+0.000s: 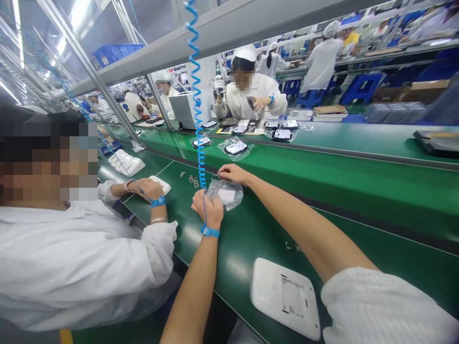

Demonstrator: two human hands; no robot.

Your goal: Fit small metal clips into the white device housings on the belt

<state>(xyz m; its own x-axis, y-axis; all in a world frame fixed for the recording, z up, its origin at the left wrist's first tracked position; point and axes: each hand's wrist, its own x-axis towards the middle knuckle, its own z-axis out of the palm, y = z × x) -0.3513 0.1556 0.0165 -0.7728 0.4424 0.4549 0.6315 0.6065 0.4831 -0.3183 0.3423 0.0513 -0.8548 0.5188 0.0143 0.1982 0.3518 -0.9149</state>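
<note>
My left hand [210,209] is at the near left side of a clear plastic bag [226,195] on the green bench, its fingers curled; what they hold, if anything, is hidden. A blue strap circles that wrist. At the bag's far edge is my right hand [232,174], fingertips pinched together over something dark and too small to make out. Small metal parts [194,181] lie in a loose pile left of the bag. Nearer to me, a white plastic housing [286,298] with a rectangular recess lies flat.
A blue coiled cord [195,86] hangs down by my left hand. At the left, a co-worker's hand [148,188] touches a white part. Bagged devices [235,147] lie beyond the bag. More small parts [289,246] lie near my right forearm.
</note>
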